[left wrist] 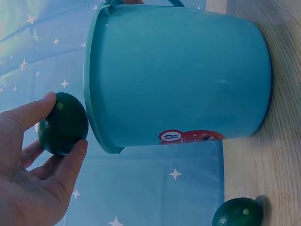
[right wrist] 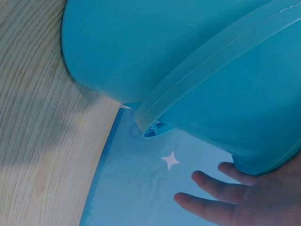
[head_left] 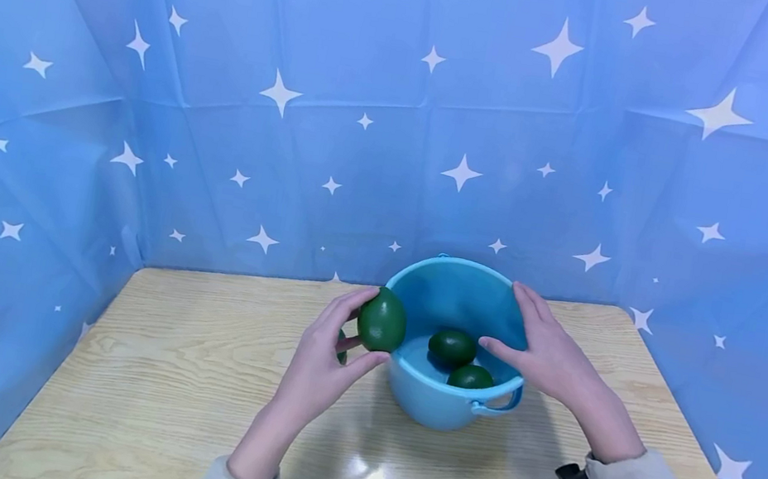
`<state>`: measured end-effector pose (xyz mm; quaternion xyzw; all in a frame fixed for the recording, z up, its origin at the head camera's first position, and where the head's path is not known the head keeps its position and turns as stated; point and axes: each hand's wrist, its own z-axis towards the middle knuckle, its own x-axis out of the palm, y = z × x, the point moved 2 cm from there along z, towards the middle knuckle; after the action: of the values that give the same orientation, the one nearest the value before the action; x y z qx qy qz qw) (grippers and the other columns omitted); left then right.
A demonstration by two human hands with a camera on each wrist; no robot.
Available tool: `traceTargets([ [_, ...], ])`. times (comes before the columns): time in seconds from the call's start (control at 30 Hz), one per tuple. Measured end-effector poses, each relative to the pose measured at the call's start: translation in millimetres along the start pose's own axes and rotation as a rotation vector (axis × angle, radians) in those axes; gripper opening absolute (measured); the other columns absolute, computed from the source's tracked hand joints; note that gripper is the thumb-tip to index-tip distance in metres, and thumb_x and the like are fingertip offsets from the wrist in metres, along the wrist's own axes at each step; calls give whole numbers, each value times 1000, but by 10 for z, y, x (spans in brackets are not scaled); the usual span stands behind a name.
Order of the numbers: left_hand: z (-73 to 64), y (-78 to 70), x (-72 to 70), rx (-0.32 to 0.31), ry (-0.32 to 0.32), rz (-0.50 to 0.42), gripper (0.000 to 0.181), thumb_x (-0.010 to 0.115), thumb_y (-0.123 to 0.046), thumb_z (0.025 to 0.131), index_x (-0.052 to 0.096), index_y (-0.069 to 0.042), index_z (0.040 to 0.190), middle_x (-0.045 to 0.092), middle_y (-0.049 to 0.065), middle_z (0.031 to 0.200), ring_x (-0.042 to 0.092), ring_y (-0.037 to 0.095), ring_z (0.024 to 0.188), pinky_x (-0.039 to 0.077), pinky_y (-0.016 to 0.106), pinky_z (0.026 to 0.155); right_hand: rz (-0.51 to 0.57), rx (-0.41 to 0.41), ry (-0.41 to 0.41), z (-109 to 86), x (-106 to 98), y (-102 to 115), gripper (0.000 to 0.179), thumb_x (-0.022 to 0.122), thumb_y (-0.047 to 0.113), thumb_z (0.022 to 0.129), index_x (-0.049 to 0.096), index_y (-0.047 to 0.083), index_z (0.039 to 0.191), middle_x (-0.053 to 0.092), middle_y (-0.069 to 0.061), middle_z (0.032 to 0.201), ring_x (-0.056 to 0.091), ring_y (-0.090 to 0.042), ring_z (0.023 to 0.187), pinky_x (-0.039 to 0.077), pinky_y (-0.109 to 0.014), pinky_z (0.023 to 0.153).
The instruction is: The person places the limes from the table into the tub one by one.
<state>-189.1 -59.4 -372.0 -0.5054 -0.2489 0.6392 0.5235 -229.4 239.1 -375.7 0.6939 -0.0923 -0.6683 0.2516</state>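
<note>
My left hand (head_left: 324,356) grips a dark green avocado (head_left: 382,320) between thumb and fingers, at the left side of the blue bucket's rim (head_left: 458,390). In the left wrist view this avocado (left wrist: 63,123) is right beside the rim, outside the bucket (left wrist: 178,75). Two more avocados lie on the bucket's floor, one farther back (head_left: 452,347) and one nearer (head_left: 471,377). My right hand (head_left: 550,354) rests across the right rim, thumb over the inside. In the right wrist view its fingers (right wrist: 211,207) spread fairly straight along the outside; the thumb is hidden there.
Another avocado (left wrist: 238,213) lies on the wooden table (head_left: 181,375), mostly hidden behind my left hand in the head view. The bucket's handle (head_left: 496,408) hangs at its front right. A blue curtain with white stars (head_left: 375,104) surrounds the table's back and sides.
</note>
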Motion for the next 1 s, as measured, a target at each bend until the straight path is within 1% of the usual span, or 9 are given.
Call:
traceTargets([
  [0.07, 3, -1, 7, -2, 3, -9, 72, 80, -17, 84, 46, -25, 147, 48, 0, 149, 56, 26, 130, 60, 40, 92, 2, 1, 0, 0, 0, 0, 104, 61, 58, 92, 6, 1, 159, 15, -28, 163, 28, -57, 141, 40, -74, 103],
  [0.3, 18, -3, 30, -4, 11, -17, 72, 80, -16, 84, 46, -24, 147, 48, 0, 149, 56, 25, 130, 60, 37, 92, 3, 3, -1, 4, 0, 1, 104, 61, 58, 92, 6, 1, 159, 15, -28, 163, 28, -57, 141, 40, -74, 103],
  [0.47, 29, -5, 43, 0, 14, -20, 72, 80, -16, 85, 46, -24, 147, 48, 1, 149, 55, 26, 131, 60, 37, 92, 2, 3, -3, 6, -2, 1, 104, 61, 58, 92, 7, 1, 159, 15, -28, 163, 28, -57, 141, 39, -74, 103],
  [0.7, 29, 5, 58, 4, 18, -28, 71, 79, -16, 86, 45, -24, 148, 48, 1, 150, 54, 28, 131, 60, 42, 92, 2, 0, -6, 1, -6, 5, 104, 62, 58, 92, 7, 0, 159, 15, -28, 163, 29, -57, 141, 39, -74, 103],
  [1.0, 43, 2, 77, 15, 16, -14, 72, 79, -15, 85, 45, -23, 148, 48, 1, 149, 55, 27, 131, 60, 36, 91, 5, -4, -11, -1, -3, 1, 104, 62, 57, 92, 7, 0, 159, 16, -28, 163, 29, -57, 141, 40, -74, 103],
])
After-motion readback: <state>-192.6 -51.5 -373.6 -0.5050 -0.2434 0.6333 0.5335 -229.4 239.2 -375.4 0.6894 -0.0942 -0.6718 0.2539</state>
